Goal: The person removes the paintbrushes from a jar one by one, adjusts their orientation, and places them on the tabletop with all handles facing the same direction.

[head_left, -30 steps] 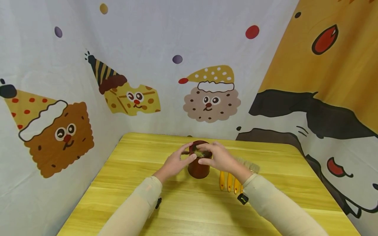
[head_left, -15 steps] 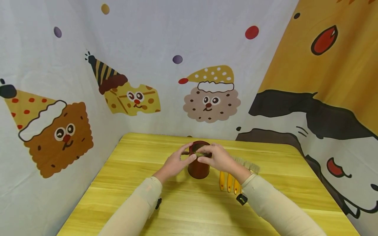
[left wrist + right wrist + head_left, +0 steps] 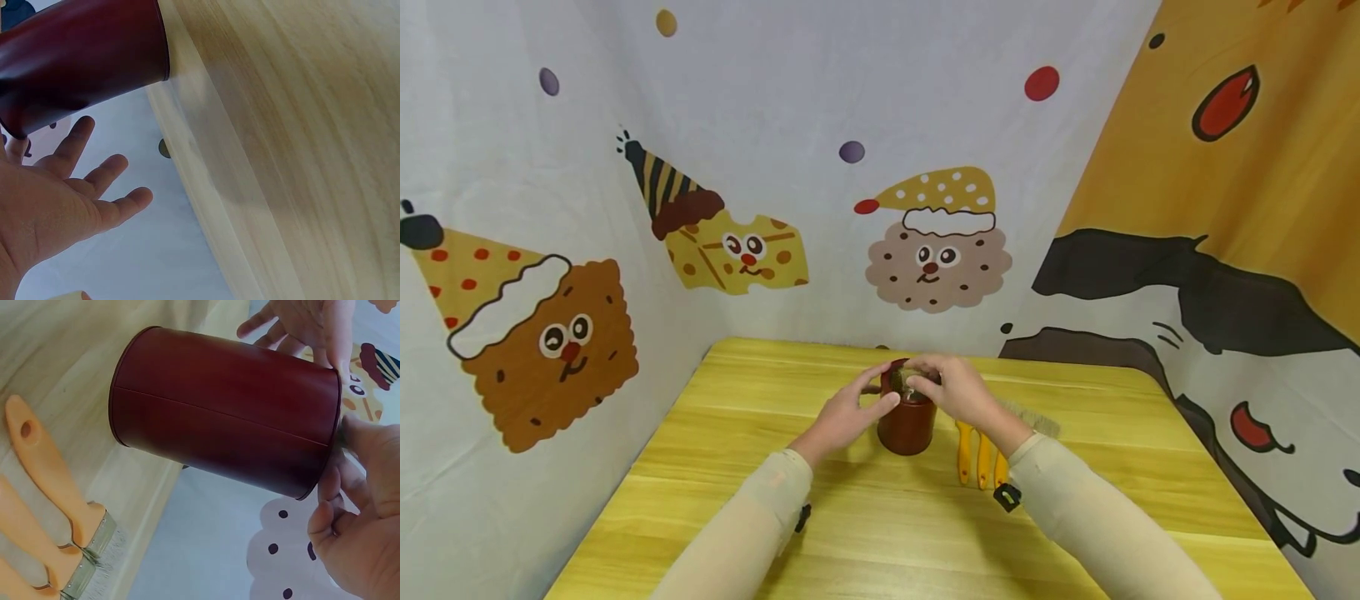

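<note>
A dark red cylindrical cup [image 3: 906, 429] stands upright on the table. My left hand [image 3: 846, 417] is at its left side; the thumb and index finger touch near the rim, and in the left wrist view the other fingers [image 3: 115, 206] spread straight, apart from the cup. My right hand [image 3: 958, 387] is over the right side of the mouth, its fingers curled around the head of what looks like a paintbrush [image 3: 901, 382], greenish bristles with a pale glint. The lower part of that brush is hidden inside the cup. In the right wrist view, the right thumb is by the rim.
Several paintbrushes with yellow-orange handles [image 3: 982, 462] lie side by side right of the cup, partly under my right forearm; their pale bristles [image 3: 1033, 417] point away. The wooden table [image 3: 760, 375] ends at a cloth [image 3: 820, 317] printed with cartoon figures.
My right hand has shifted slightly up and right over the cup's mouth, its fingers moving around the brush head, which has turned or tilted. The left hand stays at the cup.
</note>
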A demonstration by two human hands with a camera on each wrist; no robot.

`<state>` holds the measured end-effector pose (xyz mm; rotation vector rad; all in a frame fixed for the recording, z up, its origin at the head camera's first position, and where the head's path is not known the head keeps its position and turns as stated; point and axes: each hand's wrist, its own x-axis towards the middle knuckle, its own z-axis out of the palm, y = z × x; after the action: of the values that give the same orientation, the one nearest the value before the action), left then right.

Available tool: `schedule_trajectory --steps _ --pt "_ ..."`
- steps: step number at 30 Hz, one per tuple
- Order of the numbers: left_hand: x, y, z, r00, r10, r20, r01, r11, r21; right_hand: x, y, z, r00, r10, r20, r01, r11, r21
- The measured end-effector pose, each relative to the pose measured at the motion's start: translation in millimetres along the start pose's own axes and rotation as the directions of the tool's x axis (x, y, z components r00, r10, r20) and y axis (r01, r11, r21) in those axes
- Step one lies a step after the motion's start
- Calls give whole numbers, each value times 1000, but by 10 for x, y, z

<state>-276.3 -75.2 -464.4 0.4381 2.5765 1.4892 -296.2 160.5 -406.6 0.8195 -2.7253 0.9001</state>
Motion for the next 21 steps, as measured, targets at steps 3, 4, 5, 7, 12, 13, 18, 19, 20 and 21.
schedule_trajectory --steps 3,4,5,7,12,13,18,19,20,21 --pt "-4 -6 -3 1000 0 3 0 1000 -9 69 29 23 997 -7 -72 4 999 -45" --pt "-6 -3 -2 1000 -1 4 1 1000 -10 93 37 32 996 -11 -94 5 998 -60" --pt "-7 -3 -1 1000 -1 5 1 1000 -10 117 47 43 993 -14 -114 5 997 -81" --pt "-8 -7 2 1000 -2 7 2 1000 -13 161 53 59 990 -11 -142 -5 994 -111" --pt "-9 -10 12 1000 -6 7 7 1000 -14 246 58 101 990 34 -135 -53 988 -145" --pt "-9 -12 11 1000 -7 7 7 1000 -15 259 58 108 991 43 -125 -62 987 -149" --pt "-22 8 4 1000 -9 10 9 1000 -20 290 63 122 993 80 -87 -95 980 -175" --pt "-21 6 1 1000 -8 10 9 1000 -21 292 64 120 993 83 -84 -97 980 -176" --pt "-23 9 -2 1000 -8 11 8 1000 -21 293 64 117 993 83 -84 -97 980 -176" --pt "-23 8 -4 1000 -8 11 8 1000 -19 294 65 114 993 83 -86 -97 980 -174"
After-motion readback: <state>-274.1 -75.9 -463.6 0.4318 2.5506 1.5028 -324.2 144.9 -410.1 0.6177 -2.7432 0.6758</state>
